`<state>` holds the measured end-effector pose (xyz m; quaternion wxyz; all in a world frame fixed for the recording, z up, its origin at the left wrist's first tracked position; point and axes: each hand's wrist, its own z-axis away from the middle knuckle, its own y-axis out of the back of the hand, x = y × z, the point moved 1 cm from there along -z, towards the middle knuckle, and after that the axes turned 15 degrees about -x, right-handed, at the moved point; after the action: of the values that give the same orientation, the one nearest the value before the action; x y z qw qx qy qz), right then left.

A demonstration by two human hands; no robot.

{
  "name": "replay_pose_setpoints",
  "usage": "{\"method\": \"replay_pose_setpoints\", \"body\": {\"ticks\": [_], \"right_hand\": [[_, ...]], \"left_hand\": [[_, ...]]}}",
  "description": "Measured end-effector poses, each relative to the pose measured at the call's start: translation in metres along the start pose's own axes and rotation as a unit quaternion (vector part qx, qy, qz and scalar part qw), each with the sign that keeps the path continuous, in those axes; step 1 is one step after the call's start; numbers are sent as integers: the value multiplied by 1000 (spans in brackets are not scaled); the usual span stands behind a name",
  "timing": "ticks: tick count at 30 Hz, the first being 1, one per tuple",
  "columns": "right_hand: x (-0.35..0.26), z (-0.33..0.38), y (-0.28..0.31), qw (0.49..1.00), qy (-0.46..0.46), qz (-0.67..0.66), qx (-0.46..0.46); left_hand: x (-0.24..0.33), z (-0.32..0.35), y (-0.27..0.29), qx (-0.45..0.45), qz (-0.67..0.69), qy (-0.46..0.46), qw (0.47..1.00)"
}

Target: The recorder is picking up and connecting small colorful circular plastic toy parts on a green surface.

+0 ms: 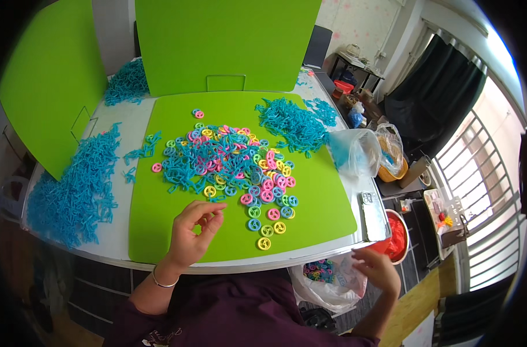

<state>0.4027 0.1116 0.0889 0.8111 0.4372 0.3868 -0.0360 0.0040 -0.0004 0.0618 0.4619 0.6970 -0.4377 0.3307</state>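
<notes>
My left hand [195, 232], with a bracelet at the wrist, is over the near part of the green mat [165, 231]. Its thumb and forefinger are pressed together; whatever they hold, if anything, is hidden. Just beyond the fingertips is a small teal plastic piece [217, 199]. Farther off, a mixed heap holds teal pieces and small spoked plastic wheels [267, 196] in pink, blue, yellow and green. My right hand [379, 269] hangs beyond the table's near right edge, fingers apart and slightly blurred. Near it is a white plastic bag [341, 287] with many colored small parts inside.
Teal pieces are piled at left [78, 188], far left [126, 82] and far right [291, 124]. Green boards [228, 40] stand behind and to the left. At right are a clear plastic tub [356, 151], a phone [372, 215] and a bucket with red plastic [397, 237].
</notes>
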Motion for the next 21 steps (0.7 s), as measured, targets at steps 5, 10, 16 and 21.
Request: {"method": "replay_pose_setpoints", "body": {"ticks": [5, 10, 16, 21], "right_hand": [[27, -113, 50, 953, 90, 49, 284], [43, -241, 104, 913, -29, 220, 342], [63, -322, 160, 940, 3, 213, 267], [-14, -330, 207, 875, 5, 214, 434]], "left_hand": [[-12, 11, 10, 76, 21, 6, 997], [-13, 17, 20, 59, 30, 26, 997], [-19, 25, 32, 47, 7, 58, 997], [-22, 43, 48, 94, 48, 71, 992]]}}
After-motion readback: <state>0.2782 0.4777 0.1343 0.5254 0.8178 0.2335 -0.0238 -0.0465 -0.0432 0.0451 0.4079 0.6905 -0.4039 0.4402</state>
